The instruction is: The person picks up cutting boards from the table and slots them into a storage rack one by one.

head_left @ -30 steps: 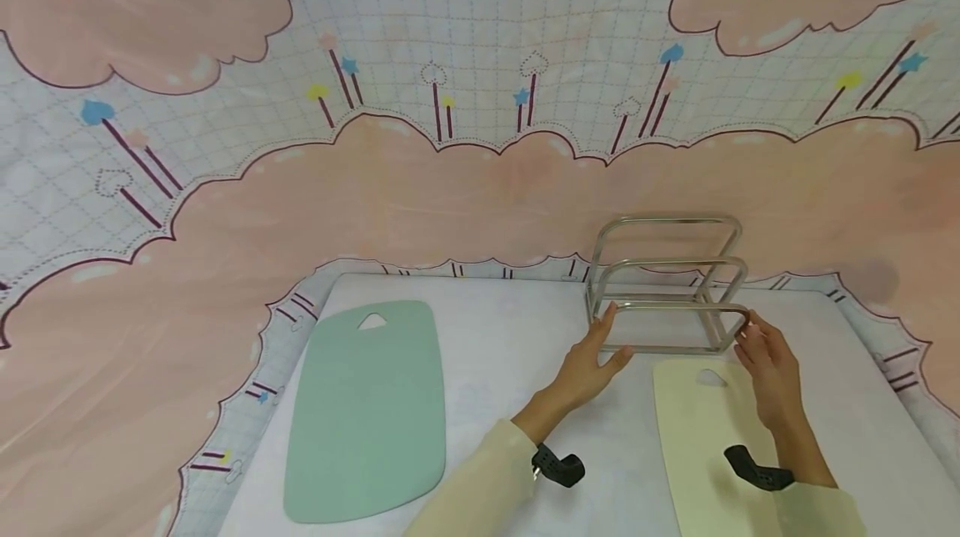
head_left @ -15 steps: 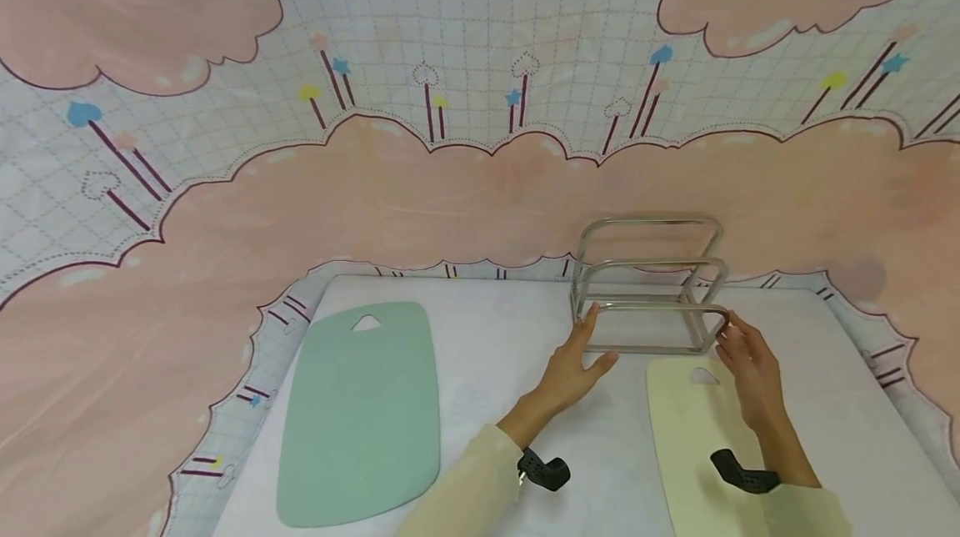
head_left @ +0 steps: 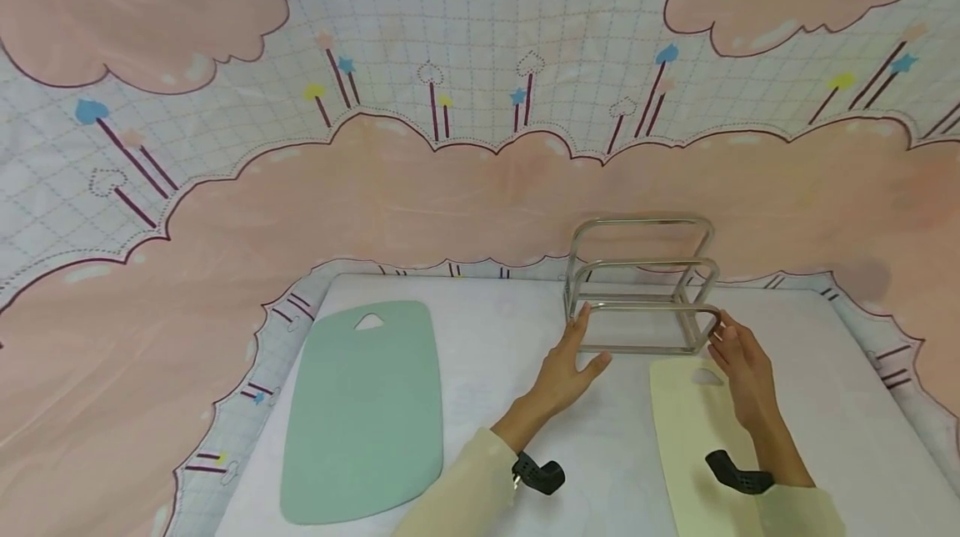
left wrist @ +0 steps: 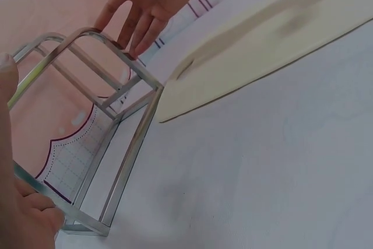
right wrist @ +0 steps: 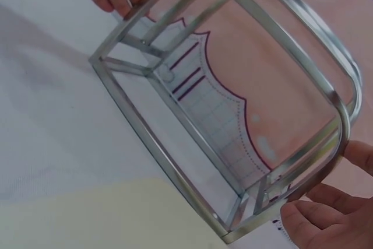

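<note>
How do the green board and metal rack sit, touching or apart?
Apart: the head view shows white tabletop between the green board and the metal rack.

Pale cream sleeves (head_left: 463, 489), curved black wrist pieces (head_left: 542, 474)

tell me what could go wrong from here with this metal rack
1. The metal rack stands right by the end of the yellow board, so sliding the rack forward might bump or shift the board.
2. The left hand and right hand touch opposite ends of it; uneven pushing could twist it askew.
3. It sits near the back edge of the white table, so pushing it backward could leave it poorly supported.
</note>
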Available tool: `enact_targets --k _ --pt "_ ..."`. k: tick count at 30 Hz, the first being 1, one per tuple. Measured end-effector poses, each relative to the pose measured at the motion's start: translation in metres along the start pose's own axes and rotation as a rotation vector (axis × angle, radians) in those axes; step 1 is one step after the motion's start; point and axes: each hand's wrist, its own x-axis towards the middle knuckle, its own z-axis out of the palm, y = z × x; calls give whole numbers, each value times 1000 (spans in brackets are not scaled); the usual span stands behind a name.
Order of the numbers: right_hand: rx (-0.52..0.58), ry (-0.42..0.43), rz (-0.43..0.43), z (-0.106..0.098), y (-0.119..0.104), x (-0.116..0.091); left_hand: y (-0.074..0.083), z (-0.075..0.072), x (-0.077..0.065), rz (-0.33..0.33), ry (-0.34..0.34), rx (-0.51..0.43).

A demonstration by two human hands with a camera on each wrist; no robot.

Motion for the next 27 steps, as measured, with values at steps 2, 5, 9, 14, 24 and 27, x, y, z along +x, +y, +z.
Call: enact_targets --k 2,5,9,14,24,27 --pt "21 0 0 2 -1 0 -1 -2 -1 -7 7 1" --pt "32 5 0 5 -1 0 -1 -4 -3 -19 17 -10" --pt "34 5 -3 9 -1 1 -3 -7 -5 -28 20 -26" --pt "14 -16 -21 13 -1 0 -6 -12 -9 -43 30 -45" --pt "5 -42 -30 23 -4 -3 -12 -21 -17 -26 51 -53" --pt "-3 -51 -27 27 -5 -4 -13 -25 -20 -21 57 -48"
